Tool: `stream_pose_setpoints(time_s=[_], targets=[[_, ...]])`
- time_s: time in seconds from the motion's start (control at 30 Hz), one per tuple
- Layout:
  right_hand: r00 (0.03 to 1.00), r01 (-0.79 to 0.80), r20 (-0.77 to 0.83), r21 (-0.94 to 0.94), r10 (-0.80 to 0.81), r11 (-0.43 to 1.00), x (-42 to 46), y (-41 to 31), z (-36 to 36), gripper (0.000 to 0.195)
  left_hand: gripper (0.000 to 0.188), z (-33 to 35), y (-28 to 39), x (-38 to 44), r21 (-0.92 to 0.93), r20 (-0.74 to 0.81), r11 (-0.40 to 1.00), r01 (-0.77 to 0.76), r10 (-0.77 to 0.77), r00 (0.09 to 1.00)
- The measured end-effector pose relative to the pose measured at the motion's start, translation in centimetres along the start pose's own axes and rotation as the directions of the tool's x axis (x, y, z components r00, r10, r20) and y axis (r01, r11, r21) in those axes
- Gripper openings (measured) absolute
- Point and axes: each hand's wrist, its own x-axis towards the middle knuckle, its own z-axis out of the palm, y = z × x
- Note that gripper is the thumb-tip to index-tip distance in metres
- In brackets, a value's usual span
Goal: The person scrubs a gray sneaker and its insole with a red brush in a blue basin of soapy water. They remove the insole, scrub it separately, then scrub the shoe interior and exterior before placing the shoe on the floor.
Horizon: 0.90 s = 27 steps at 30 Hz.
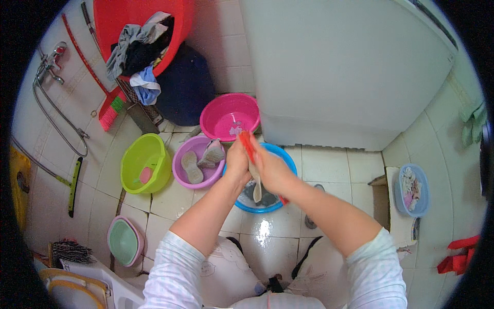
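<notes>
My left hand [237, 164] and my right hand [273, 170] come together above a blue basin [291, 159]. A blurred red item [247, 146] sits between the fingers, and a flat beige strip [256, 185] hangs down from between the palms. My left hand appears closed on the strip and my right hand on the red item; the palms hide most of both. Greyish sudsy water [266, 197] fills the basin below. Another bit of red [284, 201] shows at its rim.
Left of the blue basin, a purple basin [181, 178] holds grey-soled shoes [192, 167]. Around it stand a pink basin [208, 116] and a lime-green basin [129, 179]. A white appliance [328, 77] rises ahead; a small blue basket [424, 193] with cloths stands at right.
</notes>
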Motion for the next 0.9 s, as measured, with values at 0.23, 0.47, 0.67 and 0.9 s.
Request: stream_pose_setpoints(time_s=[0.23, 0.47, 0.67, 0.9], targets=[[0.975, -0.19, 0.005, 0.549, 0.224, 0.814, -0.1, -0.2, -4.1, 0.046, 0.043, 0.2, 0.3, 0.7, 0.048, -0.014, 0.995, 0.09, -0.09, 0.996], [0.996, -0.016, -0.081, 0.3, 0.042, 0.954, 0.3, 0.1, -1.5, 0.047, 0.035, 1.5, -0.5, -0.5, 0.133, 0.126, 0.991, -0.023, 0.006, 0.992], [0.937, 0.124, -0.349, 0.337, 0.001, 0.933, 1.6, 3.3, -4.8, 0.047, 0.032, -0.3, -0.5, 0.9, 0.27, 0.002, 0.954, -0.131, 0.136, 0.991], [0.951, 0.213, -0.247, 0.099, -0.183, 0.972, -1.5, 0.7, -1.1, 0.048, 0.031, -2.5, -0.4, 1.9, 0.166, 0.086, 0.977, -0.137, 0.124, 0.989]])
